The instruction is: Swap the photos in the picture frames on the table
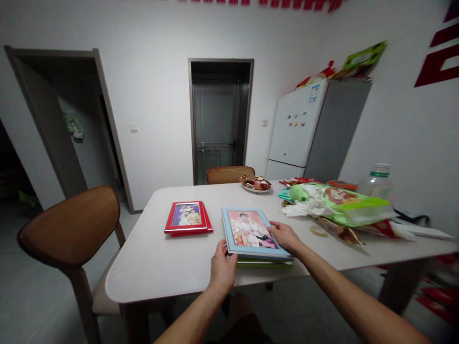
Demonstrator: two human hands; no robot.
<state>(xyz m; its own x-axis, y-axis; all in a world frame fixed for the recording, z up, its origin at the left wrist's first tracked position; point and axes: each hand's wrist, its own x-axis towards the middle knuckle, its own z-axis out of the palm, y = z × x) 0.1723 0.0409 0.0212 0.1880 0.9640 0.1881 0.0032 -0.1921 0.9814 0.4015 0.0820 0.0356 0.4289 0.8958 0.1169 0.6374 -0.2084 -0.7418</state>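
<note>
A light blue photo frame (251,231) with a pink picture lies on top of a stack near the table's front edge. Beneath it the edge of a green frame (263,263) shows. My left hand (223,268) grips the blue frame's near left corner, thumb at the front edge and fingers curled at the side. On the opposite side, my right hand (286,236) holds the right edge, its fingertips partly over the border. To the left, two stacked red photo frames (187,217) lie flat, the upper one showing a picture of people.
A white table (154,260) carries a plate of snacks (257,184) at the back. On the right lie a green tissue pack (353,203), a tape roll (318,231), wrappers and a clear bottle (380,181). Wooden chairs (71,224) stand left and behind; a fridge (297,124) stands beyond.
</note>
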